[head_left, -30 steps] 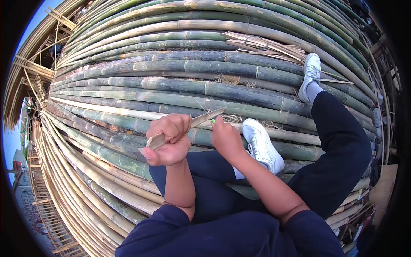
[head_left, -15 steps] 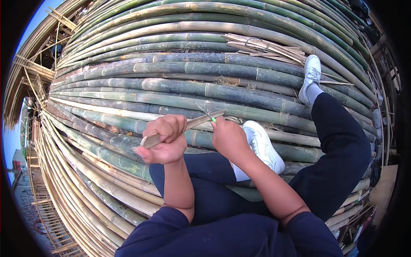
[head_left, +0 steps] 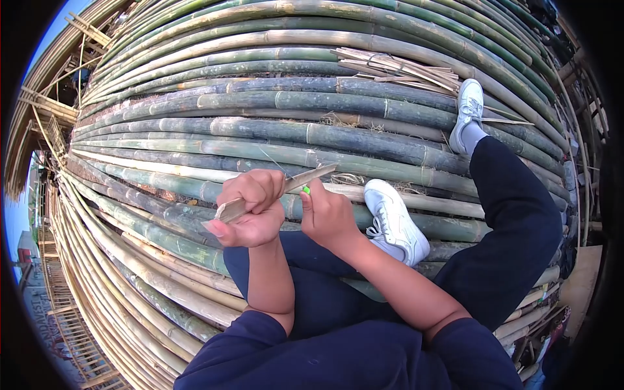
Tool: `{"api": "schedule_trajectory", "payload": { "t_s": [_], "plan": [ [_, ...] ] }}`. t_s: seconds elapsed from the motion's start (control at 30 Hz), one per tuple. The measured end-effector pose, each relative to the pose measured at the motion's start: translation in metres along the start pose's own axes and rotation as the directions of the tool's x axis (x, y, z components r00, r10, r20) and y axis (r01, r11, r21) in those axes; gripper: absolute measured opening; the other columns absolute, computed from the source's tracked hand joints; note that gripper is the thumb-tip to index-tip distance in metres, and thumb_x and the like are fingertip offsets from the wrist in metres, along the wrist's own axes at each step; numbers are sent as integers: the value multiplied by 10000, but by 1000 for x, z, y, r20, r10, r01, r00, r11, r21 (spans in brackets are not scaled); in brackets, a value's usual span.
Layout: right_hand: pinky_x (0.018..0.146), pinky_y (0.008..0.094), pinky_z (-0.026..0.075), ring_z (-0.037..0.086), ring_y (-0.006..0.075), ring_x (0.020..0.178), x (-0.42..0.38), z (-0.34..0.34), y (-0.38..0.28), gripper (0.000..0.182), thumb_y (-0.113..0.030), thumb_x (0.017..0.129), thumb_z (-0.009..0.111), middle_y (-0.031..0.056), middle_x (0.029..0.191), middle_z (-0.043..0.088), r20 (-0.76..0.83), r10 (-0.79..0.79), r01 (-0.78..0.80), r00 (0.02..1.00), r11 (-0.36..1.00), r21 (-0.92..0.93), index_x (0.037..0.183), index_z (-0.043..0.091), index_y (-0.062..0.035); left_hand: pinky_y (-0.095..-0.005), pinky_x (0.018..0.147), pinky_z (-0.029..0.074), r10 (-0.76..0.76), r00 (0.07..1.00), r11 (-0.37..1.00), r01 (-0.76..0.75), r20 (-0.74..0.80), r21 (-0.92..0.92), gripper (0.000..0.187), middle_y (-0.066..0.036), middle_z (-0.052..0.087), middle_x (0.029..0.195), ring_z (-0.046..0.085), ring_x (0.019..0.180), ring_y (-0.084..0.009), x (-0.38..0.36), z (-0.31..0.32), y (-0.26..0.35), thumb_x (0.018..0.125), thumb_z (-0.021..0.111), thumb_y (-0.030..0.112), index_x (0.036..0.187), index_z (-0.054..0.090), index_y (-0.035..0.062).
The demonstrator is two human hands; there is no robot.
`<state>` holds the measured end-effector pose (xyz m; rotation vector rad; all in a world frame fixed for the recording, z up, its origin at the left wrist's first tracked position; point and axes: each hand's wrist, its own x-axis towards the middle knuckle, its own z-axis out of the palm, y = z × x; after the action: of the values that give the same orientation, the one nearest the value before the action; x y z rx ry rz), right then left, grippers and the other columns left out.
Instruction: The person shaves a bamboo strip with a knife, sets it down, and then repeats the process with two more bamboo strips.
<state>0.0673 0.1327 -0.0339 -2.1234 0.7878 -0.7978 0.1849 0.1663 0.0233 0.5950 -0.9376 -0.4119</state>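
My left hand (head_left: 252, 205) is closed around a split bamboo strip (head_left: 311, 176), whose cut end sticks out by the thumb while the other end points up to the right. My right hand (head_left: 331, 218) grips a small knife (head_left: 305, 189); a bit of its bright green handle shows above the thumb. The knife's thin blade angles up and left across the strip, close beside the left-hand knuckles. Most of the handle is hidden in the fist. Both hands are held above my bent leg and the bamboo poles (head_left: 364, 136).
Long green and pale bamboo poles cover the ground in rows. A bundle of split bamboo strips (head_left: 400, 67) lies on them at the upper right. My white shoes (head_left: 395, 221) rest on the poles. Bamboo lattice frames (head_left: 75, 338) stand at the left.
My right hand with the knife has moved left along the bamboo strip, toward my left hand. The left hand keeps its grip in nearly the same place.
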Motion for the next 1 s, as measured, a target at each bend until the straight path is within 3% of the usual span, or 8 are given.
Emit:
{"api": "schedule_trajectory", "payload": {
  "t_s": [0.13, 0.33, 0.4, 0.47, 0.67, 0.7, 0.83, 1.0],
  "plan": [
    [500, 524, 448, 577, 442, 539, -5, 19, 71, 231, -186, 950, 490, 240, 584, 567, 62, 237, -230, 969, 967, -107, 827, 463, 8, -260, 411, 104, -8, 1000, 1000, 8, -26, 9, 665, 45, 185, 467, 119, 419, -82, 0, 2, 4, 846, 361, 750, 595, 223, 150],
    [527, 490, 495, 625, 435, 613, -6, 15, 25, 206, -172, 946, 493, 247, 638, 606, -95, 26, -25, 995, 1000, 8, 859, 485, 15, -257, 406, 105, -5, 1000, 1000, 5, 19, 14, 685, 51, 187, 466, 112, 418, -77, 0, 5, -1, 838, 344, 783, 594, 227, 153],
    [522, 482, 495, 625, 422, 602, -8, 32, 55, 200, -179, 947, 494, 233, 644, 611, 4, 331, -329, 944, 938, -111, 856, 489, -1, -253, 409, 104, 31, 998, 1000, -31, 46, -8, 706, 53, 187, 469, 111, 420, -72, -3, 1, -6, 812, 328, 821, 608, 233, 151],
    [524, 480, 497, 629, 417, 607, -4, 20, 72, 209, -191, 948, 494, 238, 647, 611, 83, 263, -234, 961, 938, -256, 867, 498, 1, -253, 410, 102, 33, 999, 999, -33, 34, -6, 710, 52, 184, 470, 109, 420, -71, -1, 2, -5, 800, 320, 831, 619, 238, 150],
    [519, 497, 486, 614, 421, 571, 2, 2, 18, 234, -193, 945, 495, 229, 596, 596, -18, -19, 18, 1000, 999, -52, 840, 497, 15, -259, 414, 110, 62, 997, 997, -65, -56, -49, 733, 45, 206, 486, 128, 423, -73, -3, 7, -12, 789, 343, 821, 614, 289, 111],
    [541, 510, 484, 611, 436, 588, -2, 20, 35, 245, -185, 947, 486, 246, 608, 594, 17, 197, -197, 980, 980, -26, 820, 493, 24, -259, 413, 108, 74, 997, 996, -75, -25, -48, 734, 45, 204, 484, 128, 420, -72, -4, 5, -14, 791, 341, 820, 614, 290, 109],
    [575, 528, 479, 611, 454, 630, -1, 15, 74, 258, -195, 958, 475, 279, 628, 582, 125, 318, -299, 940, 943, -149, 828, 479, 28, -257, 409, 107, 96, 995, 993, -94, 27, -64, 735, 51, 197, 479, 128, 411, -70, -3, 6, -14, 793, 335, 817, 614, 293, 105],
    [581, 515, 495, 619, 459, 652, 6, -1, 16, 260, -198, 961, 468, 283, 670, 602, 24, 168, -169, 985, 986, 16, 836, 490, 30, -257, 407, 112, 89, 995, 993, -86, 42, -76, 730, 53, 196, 479, 131, 409, -70, -4, 6, -15, 796, 333, 814, 614, 280, 109]
  ]
}}
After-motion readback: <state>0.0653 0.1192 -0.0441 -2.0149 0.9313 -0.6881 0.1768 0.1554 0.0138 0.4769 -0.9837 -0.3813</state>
